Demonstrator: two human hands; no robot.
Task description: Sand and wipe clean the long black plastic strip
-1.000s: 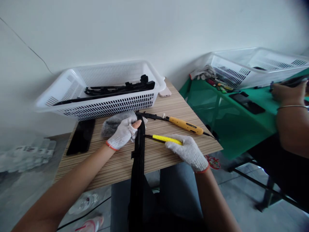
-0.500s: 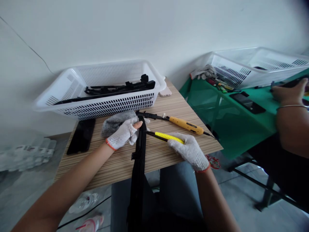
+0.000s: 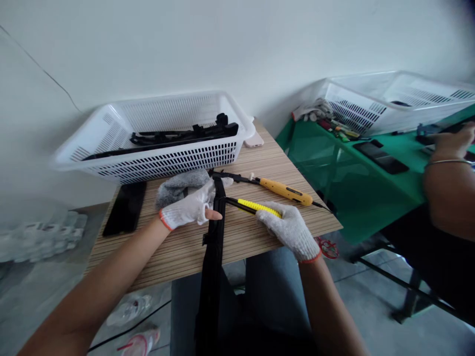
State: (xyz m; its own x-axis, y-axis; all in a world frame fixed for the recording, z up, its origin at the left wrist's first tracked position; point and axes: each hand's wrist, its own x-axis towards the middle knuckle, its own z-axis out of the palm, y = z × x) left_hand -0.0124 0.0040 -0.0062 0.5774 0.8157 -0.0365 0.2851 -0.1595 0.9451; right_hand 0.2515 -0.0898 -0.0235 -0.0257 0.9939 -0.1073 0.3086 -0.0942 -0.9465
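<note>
A long black plastic trim strip (image 3: 212, 252) runs from the tabletop down over my lap. My left hand (image 3: 189, 203), in a whitish knit glove with the thumb bare, grips its upper end, thumb across the front and fingers behind. In my gloved right hand (image 3: 287, 227) is a utility knife (image 3: 256, 206) with a yellow ribbed grip. Its dark tip meets, or nearly meets, the strip's right edge; the blade is too small to make out. Behind the strip lies a corded tool with a yellow-orange handle (image 3: 284, 190). A grey cloth (image 3: 178, 188) lies beside my left hand.
A white basket (image 3: 166, 165) with several black plastic parts stands at the back of the wooden table (image 3: 166, 259). A black phone (image 3: 125, 210) lies left, a pale phone (image 3: 254, 140) behind. At right, a co-worker's hand (image 3: 452, 143) is over a green table (image 3: 389, 190).
My left thumb has slid down the strip toward me and my left hand has turned. The knife has barely moved. The co-worker's hand has shifted slightly.
</note>
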